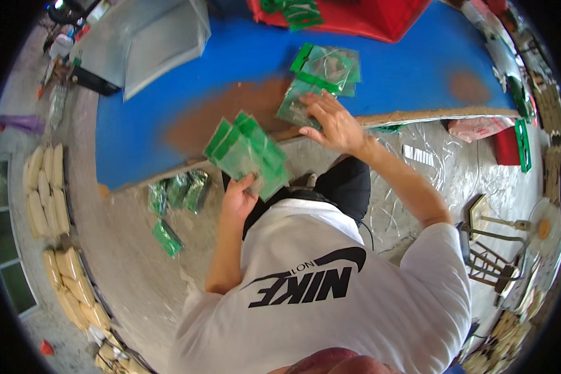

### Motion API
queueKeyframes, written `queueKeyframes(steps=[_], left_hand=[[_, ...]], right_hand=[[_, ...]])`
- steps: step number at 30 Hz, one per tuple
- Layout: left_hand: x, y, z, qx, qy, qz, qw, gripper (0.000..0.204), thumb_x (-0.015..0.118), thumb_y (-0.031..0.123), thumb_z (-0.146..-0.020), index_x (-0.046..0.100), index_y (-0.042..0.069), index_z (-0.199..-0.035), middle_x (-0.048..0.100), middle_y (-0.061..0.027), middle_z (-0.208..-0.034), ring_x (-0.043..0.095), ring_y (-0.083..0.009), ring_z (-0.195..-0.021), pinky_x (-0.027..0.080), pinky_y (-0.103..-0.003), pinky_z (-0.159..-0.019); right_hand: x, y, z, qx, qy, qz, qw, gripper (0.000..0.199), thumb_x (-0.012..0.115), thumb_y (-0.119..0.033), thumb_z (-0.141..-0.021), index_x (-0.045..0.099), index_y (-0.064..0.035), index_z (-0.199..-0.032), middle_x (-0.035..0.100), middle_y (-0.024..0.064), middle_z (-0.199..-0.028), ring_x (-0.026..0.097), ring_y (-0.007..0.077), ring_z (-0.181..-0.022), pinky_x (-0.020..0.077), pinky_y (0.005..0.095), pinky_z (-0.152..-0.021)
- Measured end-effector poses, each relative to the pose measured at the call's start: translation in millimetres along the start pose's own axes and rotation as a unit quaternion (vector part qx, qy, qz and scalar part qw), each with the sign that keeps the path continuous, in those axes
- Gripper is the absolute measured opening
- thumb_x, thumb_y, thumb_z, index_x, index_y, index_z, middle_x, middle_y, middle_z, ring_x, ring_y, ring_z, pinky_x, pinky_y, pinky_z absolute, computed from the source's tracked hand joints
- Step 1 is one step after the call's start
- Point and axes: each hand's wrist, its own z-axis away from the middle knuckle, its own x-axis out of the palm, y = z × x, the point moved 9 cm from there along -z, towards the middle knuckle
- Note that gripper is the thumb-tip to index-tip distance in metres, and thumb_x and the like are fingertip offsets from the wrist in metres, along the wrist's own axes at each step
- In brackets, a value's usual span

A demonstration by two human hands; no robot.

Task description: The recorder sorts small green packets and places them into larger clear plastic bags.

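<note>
My left hand (238, 198) grips several clear plastic packets with green header strips (246, 146), fanned out a little before my lap. At the table's front edge, my right hand (335, 122) reaches over a greenish clear packet (291, 105), fingers stretched onto it and thumb apart. Just beyond it, more green-topped packets (338, 65) overlap in a loose pile on the blue table (243, 56). What the packets contain is hard to make out.
A red bin (368, 19) with green packets stands at the far side, and a translucent plastic bin (162, 53) at the far left. Bundles of green packets (187, 190) lie on the floor left of my legs. A fan (542, 230) and a wooden stool (492, 265) stand at right.
</note>
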Motion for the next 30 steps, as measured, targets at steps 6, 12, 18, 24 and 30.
queueKeyframes(steps=[6, 12, 18, 24, 30], left_hand=[[33.3, -9.0, -6.8, -0.031, 0.017, -0.089, 0.995, 0.048, 0.068, 0.001, -0.087, 0.052, 0.002, -0.131, 0.061, -0.0088, -0.126, 0.059, -0.0216, -0.118, 0.048, -0.038, -0.100], [28.6, -27.4, -1.4, -0.063, -0.011, 0.035, 0.997, 0.052, 0.069, 0.002, -0.086, 0.048, 0.003, -0.135, 0.060, -0.0084, -0.129, 0.058, -0.0225, -0.119, 0.046, -0.040, -0.104], [36.1, -60.1, -21.8, -0.103, -0.021, 0.106, 0.989, 0.049, 0.068, 0.004, -0.088, 0.049, 0.004, -0.133, 0.060, -0.0077, -0.128, 0.057, -0.0240, -0.121, 0.044, -0.045, -0.107], [38.0, -51.9, -22.6, -0.113, 0.005, 0.068, 0.991, 0.046, 0.066, 0.005, -0.089, 0.051, 0.005, -0.133, 0.061, -0.0073, -0.127, 0.057, -0.0241, -0.122, 0.045, -0.044, -0.105], [24.0, -40.3, -7.5, -0.089, -0.044, 0.134, 0.986, 0.050, 0.066, 0.004, -0.087, 0.050, 0.003, -0.134, 0.060, -0.0100, -0.131, 0.056, -0.0265, -0.123, 0.042, -0.045, -0.109]], right_hand=[[7.1, -2.3, -14.1, 0.104, -0.053, -0.246, 0.962, 0.034, 0.057, -0.029, -0.097, 0.060, 0.0016, -0.111, 0.062, 0.0251, -0.117, 0.057, 0.0435, -0.113, 0.0454, 0.0465, -0.098], [-18.0, 54.3, -1.5, 0.080, 0.023, 0.211, 0.974, 0.036, 0.058, -0.026, -0.095, 0.062, -0.0045, -0.124, 0.052, 0.0179, -0.137, 0.047, 0.0388, -0.126, 0.0397, 0.0509, -0.102], [9.9, -17.4, 12.7, 0.019, -0.131, -0.008, 0.991, 0.039, 0.062, -0.018, -0.090, 0.060, -0.0063, -0.127, 0.055, 0.0180, -0.132, 0.049, 0.0378, -0.127, 0.0411, 0.0457, -0.105], [-47.6, 116.8, 6.7, 0.175, 0.026, 0.128, 0.976, 0.047, 0.064, -0.035, -0.091, 0.059, -0.0035, -0.126, 0.058, 0.0209, -0.127, 0.051, 0.0381, -0.125, 0.0393, 0.0462, -0.106], [-29.0, 6.8, 15.2, 0.111, -0.031, 0.156, 0.981, 0.058, 0.062, -0.045, -0.091, 0.056, -0.0031, -0.130, 0.048, 0.0202, -0.141, 0.036, 0.0421, -0.138, 0.0301, 0.0496, -0.114]])
